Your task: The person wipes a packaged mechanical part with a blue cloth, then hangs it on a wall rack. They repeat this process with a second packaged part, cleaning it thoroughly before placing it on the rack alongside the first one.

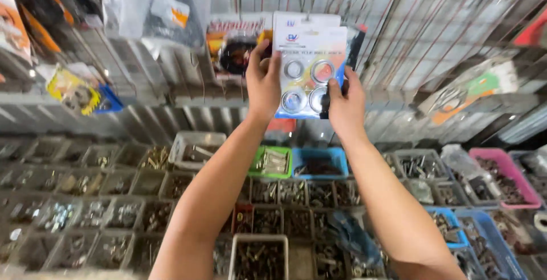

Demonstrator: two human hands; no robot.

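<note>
While both arms reach up to the wall rack, the left hand [263, 80] grips the left edge of a flat card pack [308, 72] with four round metal rings, its fingers curled round the edge and its thumb on the front. The pack sits between the two hands, and the right hand [345, 104] pinches the pack's lower right edge, thumb in front and fingers behind. Below the fingers sit a green tray [271, 162], a blue tray [320, 163] and a pink tray [504, 175] of small metal parts.
</note>
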